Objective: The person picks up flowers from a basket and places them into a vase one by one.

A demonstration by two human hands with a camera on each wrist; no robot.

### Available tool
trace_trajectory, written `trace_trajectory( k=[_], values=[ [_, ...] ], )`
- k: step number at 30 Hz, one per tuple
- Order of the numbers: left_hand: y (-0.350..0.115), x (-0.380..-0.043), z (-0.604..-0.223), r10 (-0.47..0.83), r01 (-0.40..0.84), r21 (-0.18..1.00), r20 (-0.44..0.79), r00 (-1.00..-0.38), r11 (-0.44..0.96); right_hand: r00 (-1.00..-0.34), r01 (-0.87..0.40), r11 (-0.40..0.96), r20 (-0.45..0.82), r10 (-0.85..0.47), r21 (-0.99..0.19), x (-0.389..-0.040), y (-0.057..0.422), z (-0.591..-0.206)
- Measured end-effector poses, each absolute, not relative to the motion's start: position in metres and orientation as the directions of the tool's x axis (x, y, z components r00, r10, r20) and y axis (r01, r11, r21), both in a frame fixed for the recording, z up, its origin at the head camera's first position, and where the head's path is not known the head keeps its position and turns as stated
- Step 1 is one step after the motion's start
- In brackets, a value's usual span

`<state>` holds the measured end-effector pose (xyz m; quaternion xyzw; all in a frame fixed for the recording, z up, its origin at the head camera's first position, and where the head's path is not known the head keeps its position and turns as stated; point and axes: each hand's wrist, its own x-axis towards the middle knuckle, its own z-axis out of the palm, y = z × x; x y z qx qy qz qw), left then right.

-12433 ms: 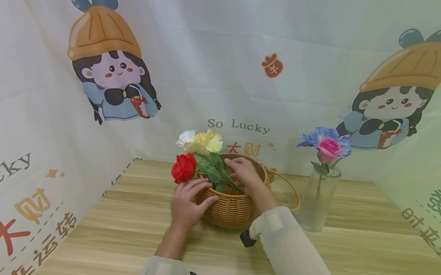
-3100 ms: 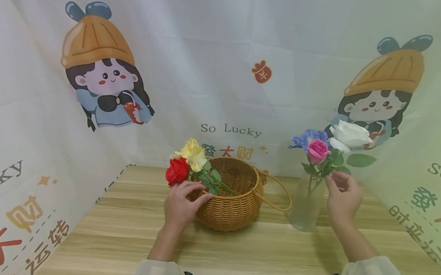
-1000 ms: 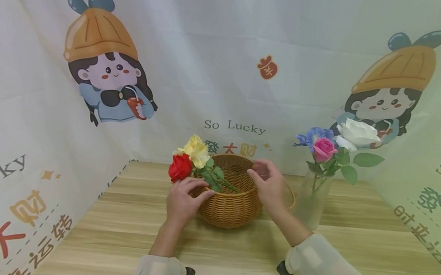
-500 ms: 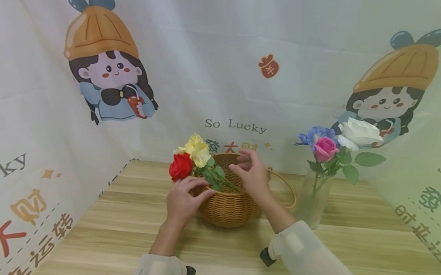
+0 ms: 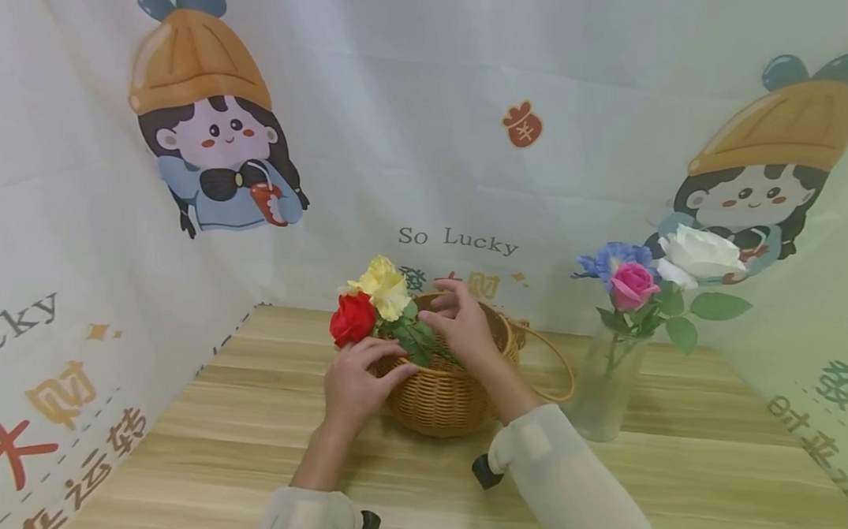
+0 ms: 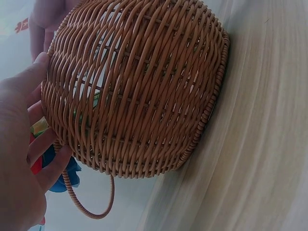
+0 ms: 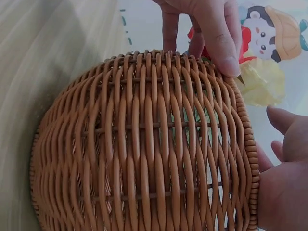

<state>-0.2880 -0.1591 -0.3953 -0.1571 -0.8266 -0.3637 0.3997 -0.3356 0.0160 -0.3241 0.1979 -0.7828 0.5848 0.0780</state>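
Observation:
The left hand (image 5: pixel 353 380) holds the near-left rim of a brown wicker basket (image 5: pixel 439 403); the left wrist view shows its fingers spread against the basket's woven side (image 6: pixel 134 91). In the basket lean a red rose (image 5: pixel 353 319) and a yellow flower (image 5: pixel 386 286), heads over the left rim and leafy stems inside. Above the opening, the right hand (image 5: pixel 467 329) has thumb and fingers apart, close to the green leaves (image 5: pixel 412 335). Its palm shows beside the rim in the right wrist view. Whether its fingertips touch a stem is hidden.
Right of the basket stands a frosted vase (image 5: pixel 606 391) with a blue flower (image 5: pixel 612 261), a pink rose (image 5: pixel 632 287) and a white rose (image 5: pixel 705 253). The basket's loop handle (image 5: pixel 562 365) sticks out toward it. Printed cloth (image 5: pixel 373 136) encloses the wooden table (image 5: pixel 245 446).
The white rose, earlier in the basket, now stands in the vase. The right hand has come back left from the vase to above the basket. The left hand keeps its place on the rim.

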Motion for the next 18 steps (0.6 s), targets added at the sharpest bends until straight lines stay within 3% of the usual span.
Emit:
trace_trajectory(
  k=[8,18],
  values=[
    [-0.156,-0.2868,-0.3912,-0.032,0.551,0.496,0.761,-0.647,0.671,-0.903,-0.332,0.146,0.269,-0.336,-0.932,-0.3441,0.0152,-0.3257],
    [-0.1572,-0.285,-0.3919,-0.034,0.534,0.508,0.745,-0.666,0.676,-0.883,-0.27,0.199,0.161,-0.441,-0.942,-0.3445,0.0132,-0.3272]
  ],
)
